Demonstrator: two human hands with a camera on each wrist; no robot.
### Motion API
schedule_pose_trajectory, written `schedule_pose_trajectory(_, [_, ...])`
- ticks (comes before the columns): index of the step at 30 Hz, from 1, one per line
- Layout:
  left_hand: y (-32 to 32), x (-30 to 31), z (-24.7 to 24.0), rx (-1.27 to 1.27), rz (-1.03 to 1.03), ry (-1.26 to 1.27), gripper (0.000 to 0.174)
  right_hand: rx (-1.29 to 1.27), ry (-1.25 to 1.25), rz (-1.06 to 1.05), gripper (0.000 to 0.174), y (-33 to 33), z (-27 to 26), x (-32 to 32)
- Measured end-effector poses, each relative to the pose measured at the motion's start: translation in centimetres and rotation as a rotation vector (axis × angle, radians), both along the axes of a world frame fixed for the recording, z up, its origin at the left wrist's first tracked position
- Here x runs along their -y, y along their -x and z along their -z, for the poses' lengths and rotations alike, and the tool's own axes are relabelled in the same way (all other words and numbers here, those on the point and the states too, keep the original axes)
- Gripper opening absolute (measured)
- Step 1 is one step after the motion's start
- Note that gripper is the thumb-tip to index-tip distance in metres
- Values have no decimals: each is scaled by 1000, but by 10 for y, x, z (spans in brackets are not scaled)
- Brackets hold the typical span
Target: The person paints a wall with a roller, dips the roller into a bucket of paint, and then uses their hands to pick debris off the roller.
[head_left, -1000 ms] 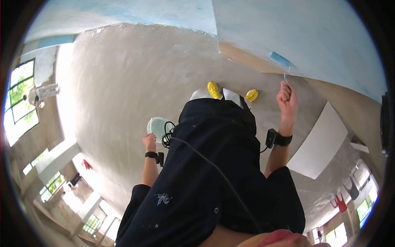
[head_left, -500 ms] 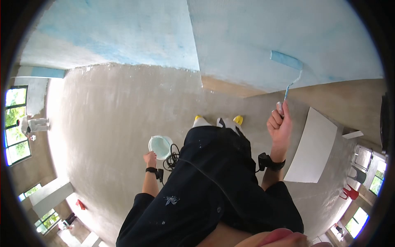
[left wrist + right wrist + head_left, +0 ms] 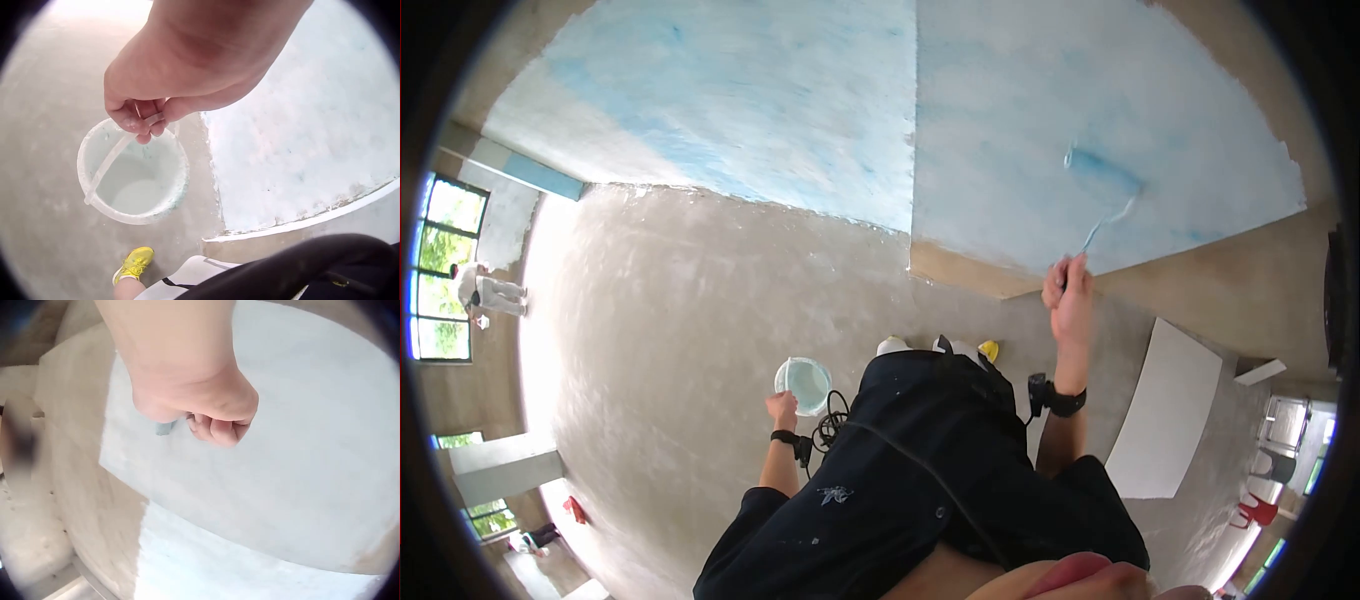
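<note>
My right hand (image 3: 1068, 295) grips the handle of a paint roller (image 3: 1105, 175) at arm's length. The roller's blue sleeve, blurred, lies over the light blue wall (image 3: 1010, 110) in the head view. In the right wrist view the fist hides most of the roller, and only a stub of its grey-blue handle (image 3: 164, 429) shows. Low at my side, my left hand (image 3: 781, 408) holds the bail handle (image 3: 111, 164) of a white bucket (image 3: 180, 199) with curled fingers. Pale liquid paint (image 3: 136, 187) sits inside it, and the rim is smeared.
A second painted wall (image 3: 740, 110) meets this one at a corner. Bare brown strips (image 3: 970, 272) run along its base. A white panel (image 3: 1165, 410) lies to the right, with a red chair (image 3: 1258, 510) beyond. Coiled cable (image 3: 832, 425) hangs by my left side. Another person (image 3: 495, 292) stands far left.
The head view has tilted up, so more wall shows. My right hand has raised the roller from the wall's lower edge to farther up it. The left hand keeps holding the bucket.
</note>
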State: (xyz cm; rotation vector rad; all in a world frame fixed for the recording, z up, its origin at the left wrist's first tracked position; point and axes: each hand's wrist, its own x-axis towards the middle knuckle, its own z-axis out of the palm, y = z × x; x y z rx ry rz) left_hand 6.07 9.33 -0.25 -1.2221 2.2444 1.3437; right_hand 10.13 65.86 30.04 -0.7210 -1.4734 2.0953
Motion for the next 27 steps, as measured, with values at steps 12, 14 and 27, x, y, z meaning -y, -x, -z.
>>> schedule_pose_trajectory(12, [-22,13,11,73,-125,30,13,188,121,-12,47,-12,137,-4])
schedule_pose_trajectory(14, [-27,18,11,28,-163,-29,11,122,129,23,46,-6,115,-3])
schedule_pose_trajectory(27, [-47,29,35,6,-223,-45,6,-91,53,99,46,33,-75,-8])
